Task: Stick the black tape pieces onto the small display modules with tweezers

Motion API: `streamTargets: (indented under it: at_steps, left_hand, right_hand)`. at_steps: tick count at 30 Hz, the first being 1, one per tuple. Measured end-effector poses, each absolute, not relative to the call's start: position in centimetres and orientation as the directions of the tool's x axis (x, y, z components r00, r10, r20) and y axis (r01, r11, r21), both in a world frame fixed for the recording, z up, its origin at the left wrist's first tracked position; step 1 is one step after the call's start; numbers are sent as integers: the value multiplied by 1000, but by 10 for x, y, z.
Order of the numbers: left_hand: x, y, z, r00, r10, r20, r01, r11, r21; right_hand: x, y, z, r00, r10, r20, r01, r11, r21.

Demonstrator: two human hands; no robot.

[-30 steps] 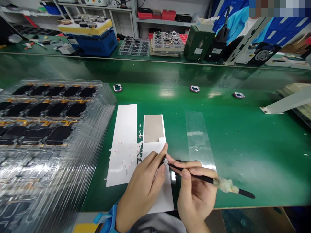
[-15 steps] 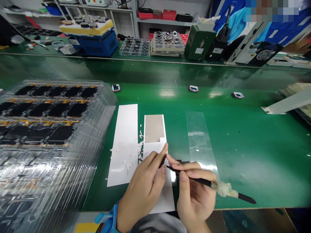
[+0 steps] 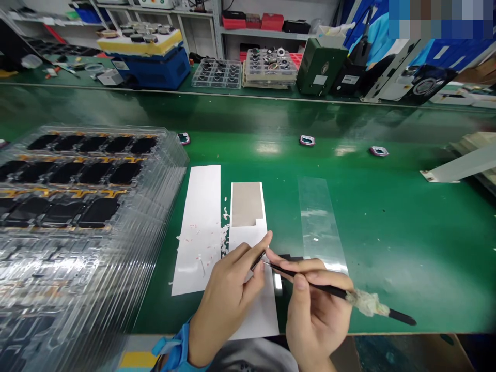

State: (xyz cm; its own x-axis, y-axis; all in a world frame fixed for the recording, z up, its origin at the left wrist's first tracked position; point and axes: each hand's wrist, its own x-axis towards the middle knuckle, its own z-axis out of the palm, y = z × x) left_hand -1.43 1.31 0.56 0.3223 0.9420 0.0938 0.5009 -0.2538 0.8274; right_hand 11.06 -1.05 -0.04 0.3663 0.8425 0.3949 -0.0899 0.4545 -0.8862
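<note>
My left hand (image 3: 234, 289) pinches a small black flat part (image 3: 258, 261), seen nearly edge-on between index finger and thumb; most of it is hidden. Black tweezers (image 3: 329, 290) lie in the fingers of my right hand (image 3: 320, 307), with yellowish tape wrapped round their rear part. Their fine metal tip meets the near edge of the black part. Both hands are over a white sheet (image 3: 248, 235) that carries a grey-beige adhesive-like sheet (image 3: 247, 204) with a corner cut out. Dark pieces (image 3: 289, 258) lie partly hidden behind my right hand.
Tall stacked clear trays (image 3: 166, 175) of black screens stand left. Beside them lies a white strip (image 3: 201, 227) with small scraps. A clear film (image 3: 321, 222) is to the right. Small pink-rimmed watch-like parts (image 3: 307, 140) lie farther back. A person (image 3: 377, 36) stands behind the shelf.
The tweezers and my right hand have shifted slightly right and down. My left hand still holds the black part, tilted a little differently. The rear watch-like parts have slid slightly left.
</note>
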Motion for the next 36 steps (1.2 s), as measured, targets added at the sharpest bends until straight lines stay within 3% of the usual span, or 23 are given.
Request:
streamTargets:
  at_steps: [15,20,25,29,33,36]
  left_hand:
    - [-15,12,6,327,942,79,483,-238,843]
    - [-13,7,11,171,985,-18,374,-48,926]
    - [-13,5,11,96,995,22,135,-35,990]
    - [-20,9,18,142,990,7,-36,-2,999]
    - [-28,13,32,86,995,59,1,-59,998]
    - [-35,5,47,5,992,123,175,-122,977]
  right_hand:
    - [108,-8,1,350,836,422,-83,477,-875]
    - [124,-6,1,359,857,369,-64,416,-907]
    - [141,7,17,-54,980,194,226,201,-953]
    - [140,34,45,-239,968,73,196,121,-973]
    - [128,61,69,-465,883,66,226,190,-955]
    - [123,97,71,-517,855,34,348,247,-904]
